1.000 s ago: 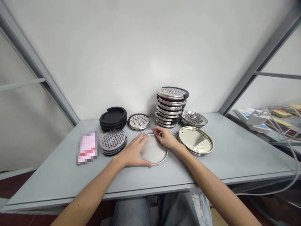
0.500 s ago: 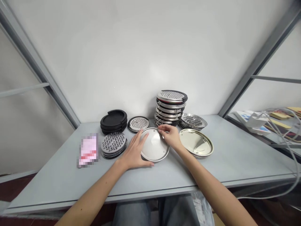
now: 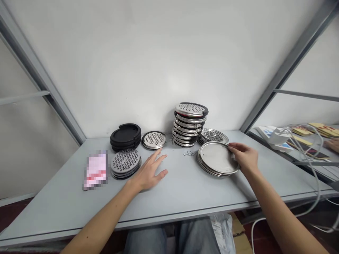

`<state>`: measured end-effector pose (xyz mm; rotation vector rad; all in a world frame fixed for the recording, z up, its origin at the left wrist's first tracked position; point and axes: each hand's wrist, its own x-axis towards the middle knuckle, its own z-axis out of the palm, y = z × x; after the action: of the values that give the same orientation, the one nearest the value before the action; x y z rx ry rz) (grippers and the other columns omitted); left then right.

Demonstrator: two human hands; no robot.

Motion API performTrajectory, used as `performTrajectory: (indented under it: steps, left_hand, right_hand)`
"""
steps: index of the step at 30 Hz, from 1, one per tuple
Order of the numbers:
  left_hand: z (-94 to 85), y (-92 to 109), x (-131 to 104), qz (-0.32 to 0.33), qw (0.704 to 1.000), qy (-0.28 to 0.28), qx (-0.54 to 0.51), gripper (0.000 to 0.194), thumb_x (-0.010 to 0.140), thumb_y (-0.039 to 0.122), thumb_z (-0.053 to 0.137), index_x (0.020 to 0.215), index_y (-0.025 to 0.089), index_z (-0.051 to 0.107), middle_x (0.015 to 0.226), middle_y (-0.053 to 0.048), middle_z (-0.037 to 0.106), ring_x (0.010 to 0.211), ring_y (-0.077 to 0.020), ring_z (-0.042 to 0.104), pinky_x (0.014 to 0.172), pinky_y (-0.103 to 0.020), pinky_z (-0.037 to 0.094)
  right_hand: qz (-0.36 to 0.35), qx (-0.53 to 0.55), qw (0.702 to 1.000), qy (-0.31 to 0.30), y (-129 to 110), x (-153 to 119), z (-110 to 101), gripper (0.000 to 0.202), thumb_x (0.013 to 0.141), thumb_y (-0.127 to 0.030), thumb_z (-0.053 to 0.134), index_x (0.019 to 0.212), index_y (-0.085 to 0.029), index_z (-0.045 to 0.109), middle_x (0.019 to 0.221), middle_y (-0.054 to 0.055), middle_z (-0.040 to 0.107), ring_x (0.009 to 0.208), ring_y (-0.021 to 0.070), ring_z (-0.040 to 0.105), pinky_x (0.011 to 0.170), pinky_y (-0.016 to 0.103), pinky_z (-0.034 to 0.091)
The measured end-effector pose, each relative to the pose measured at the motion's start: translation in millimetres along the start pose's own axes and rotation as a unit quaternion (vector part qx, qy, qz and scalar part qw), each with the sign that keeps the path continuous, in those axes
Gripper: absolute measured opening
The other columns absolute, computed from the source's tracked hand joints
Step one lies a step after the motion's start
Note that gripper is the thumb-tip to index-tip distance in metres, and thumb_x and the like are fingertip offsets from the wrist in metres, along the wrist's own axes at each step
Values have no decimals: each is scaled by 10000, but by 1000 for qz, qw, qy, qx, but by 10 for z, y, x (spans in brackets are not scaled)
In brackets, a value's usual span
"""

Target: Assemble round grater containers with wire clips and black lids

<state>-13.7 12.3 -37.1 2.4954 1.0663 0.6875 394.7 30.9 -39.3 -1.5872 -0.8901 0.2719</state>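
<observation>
With its fingers curled over the right rim, my right hand (image 3: pixel 244 156) grips a round metal lid (image 3: pixel 215 155) on top of the stack of lids at the right. My left hand (image 3: pixel 150 173) is spread over the table and holds nothing. Just left of it lies a pile of round grater discs (image 3: pixel 125 161). Behind that sit black rings (image 3: pixel 125 137), and beside them a perforated disc (image 3: pixel 154 139) in a black ring. A tall stack of assembled discs (image 3: pixel 189 123) stands at the back, with small wire clips (image 3: pixel 190 153) in front.
More grater discs (image 3: pixel 214 135) lie behind the lids. A pixelated pink packet (image 3: pixel 95 170) is on the table's left part. Beyond the frame post at the right, a shelf holds a white device (image 3: pixel 280 138), cables and yellow items. Another person's hand (image 3: pixel 332 144) shows at the right edge.
My right hand has moved right with the lid, from the table's middle onto the stack. My left hand has let go of the lid. Wire clips have come into view.
</observation>
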Motion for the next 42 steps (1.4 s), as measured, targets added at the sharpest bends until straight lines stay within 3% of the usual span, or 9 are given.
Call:
performTrajectory:
  steps: [5, 11, 18, 30, 42]
  left_hand:
    - [2, -12, 1, -9, 1000, 3, 2, 523, 947, 451, 433, 1395, 181, 425, 1544, -136, 255, 1377, -284, 354, 1130, -449, 336]
    - [5, -8, 11, -8, 1000, 6, 1, 498, 945, 433, 445, 1374, 180, 454, 1530, -135, 284, 1349, -285, 398, 1127, -452, 347]
    - [14, -4, 15, -11, 1000, 10, -2, 441, 952, 405, 436, 1333, 193, 502, 1482, -122, 370, 1349, -280, 402, 1121, -451, 362]
    - [35, -32, 17, -18, 1000, 9, 17, 366, 937, 371, 469, 1243, 198, 568, 1400, -117, 464, 1254, -269, 506, 1076, -438, 415]
    - [62, -69, 26, -20, 999, 14, 28, 343, 925, 348, 481, 1214, 201, 593, 1357, -108, 504, 1214, -264, 538, 1059, -427, 435]
  right_hand:
    - [12, -20, 999, -30, 207, -12, 52, 313, 628, -337, 673, 858, -140, 753, 791, 103, 741, 688, 210, 660, 593, 292, 484]
    - [-15, -47, 997, -65, 223, -43, 60, 331, 704, -401, 621, 887, -158, 750, 871, 95, 750, 838, 246, 673, 754, 339, 489]
    - [0, -32, 995, -95, 214, -68, 67, 359, 702, -403, 617, 917, -147, 748, 869, 100, 748, 812, 238, 670, 737, 336, 486]
    - [53, 51, 994, -78, 323, -20, 57, 355, 626, -333, 677, 921, -148, 747, 881, 97, 744, 710, 186, 655, 617, 276, 489]
    - [17, 27, 996, -88, 353, -16, 54, 326, 666, -344, 656, 905, -144, 750, 756, 81, 725, 632, 177, 625, 548, 267, 464]
